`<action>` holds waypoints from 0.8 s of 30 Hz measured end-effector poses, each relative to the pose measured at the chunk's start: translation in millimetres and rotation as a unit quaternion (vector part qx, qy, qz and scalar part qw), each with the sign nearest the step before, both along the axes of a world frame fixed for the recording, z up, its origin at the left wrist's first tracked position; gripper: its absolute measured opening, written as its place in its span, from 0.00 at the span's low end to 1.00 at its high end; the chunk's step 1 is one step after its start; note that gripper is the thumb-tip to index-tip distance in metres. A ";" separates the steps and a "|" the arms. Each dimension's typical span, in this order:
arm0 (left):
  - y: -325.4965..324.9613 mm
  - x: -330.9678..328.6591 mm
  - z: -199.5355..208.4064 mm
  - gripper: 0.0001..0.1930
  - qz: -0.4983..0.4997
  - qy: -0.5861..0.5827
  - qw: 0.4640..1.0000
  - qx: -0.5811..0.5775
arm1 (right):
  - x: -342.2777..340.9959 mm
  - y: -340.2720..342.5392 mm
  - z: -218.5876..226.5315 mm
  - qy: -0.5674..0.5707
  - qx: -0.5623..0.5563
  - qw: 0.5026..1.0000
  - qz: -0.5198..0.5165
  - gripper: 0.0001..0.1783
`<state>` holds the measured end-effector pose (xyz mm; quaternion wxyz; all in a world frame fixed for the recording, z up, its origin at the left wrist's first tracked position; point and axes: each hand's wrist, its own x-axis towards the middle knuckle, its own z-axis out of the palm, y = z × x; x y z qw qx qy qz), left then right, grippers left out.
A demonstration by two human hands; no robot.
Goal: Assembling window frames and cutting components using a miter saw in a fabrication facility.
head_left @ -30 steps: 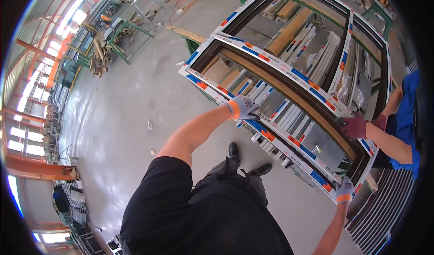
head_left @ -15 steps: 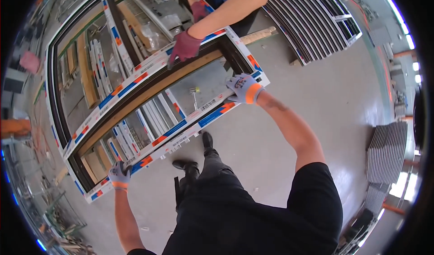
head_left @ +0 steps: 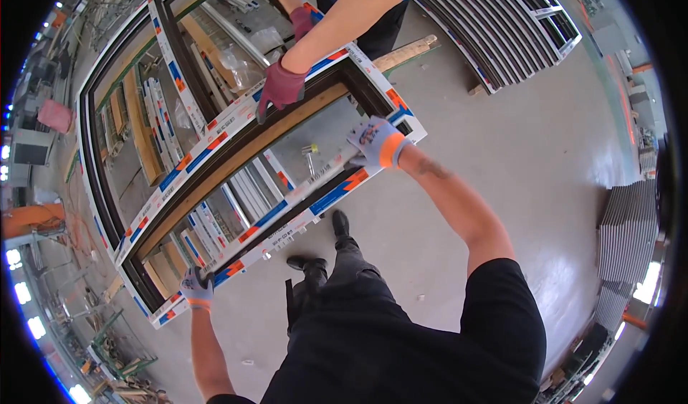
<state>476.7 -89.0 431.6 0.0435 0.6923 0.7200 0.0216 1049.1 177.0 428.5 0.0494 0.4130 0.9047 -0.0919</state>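
A large window frame (head_left: 320, 205) with white, blue and orange protective film lies in front of me. A long narrow white profile strip (head_left: 294, 201) runs along the inside of its near rail, with a dark gap between them toward the right. My left hand (head_left: 196, 287), in a grey glove with an orange cuff, grips the strip's left end at the rail. At the right end, my right hand (head_left: 376, 143), gloved alike, has its fingers closed round the strip near the frame's corner. Part of its grip is hidden.
Across the frame, a co-worker's gloved hand (head_left: 284, 88) rests on the crossbar. Wooden and white profile pieces (head_left: 159, 113) show beneath the frame openings. Dark curved-looking frames (head_left: 487, 24) are stacked at far right; grey stacked panels (head_left: 626, 225) stand at the right.
My right hand has moved a little left and inward with the strip's right end, widening the gap to the near rail. The co-worker's hand has slid left along the crossbar.
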 end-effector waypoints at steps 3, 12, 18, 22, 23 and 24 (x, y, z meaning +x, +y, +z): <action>11.9 9.5 2.6 0.13 -0.056 0.011 0.991 0.118 | -4.8 18.0 -0.1 0.030 0.056 0.998 0.010 0.29; -5.7 -8.7 7.6 0.18 0.035 0.003 0.998 -0.061 | -10.1 11.3 -13.4 -0.010 -0.036 0.998 0.050 0.26; 3.6 -8.4 -5.4 0.26 -0.023 -0.009 1.000 -0.008 | 19.8 -0.1 -34.8 -0.004 0.068 0.998 0.006 0.28; -7.9 -7.2 3.2 0.26 0.005 -0.035 0.998 0.045 | 28.5 2.5 -63.5 0.070 0.108 0.991 0.019 0.31; -12.1 -11.1 2.6 0.26 0.004 -0.034 0.998 0.057 | 24.8 7.7 -66.8 0.072 0.112 0.991 0.024 0.31; -15.6 -13.6 -3.8 0.26 0.009 -0.031 0.997 0.074 | 25.7 10.3 -73.7 0.079 0.130 0.988 0.021 0.32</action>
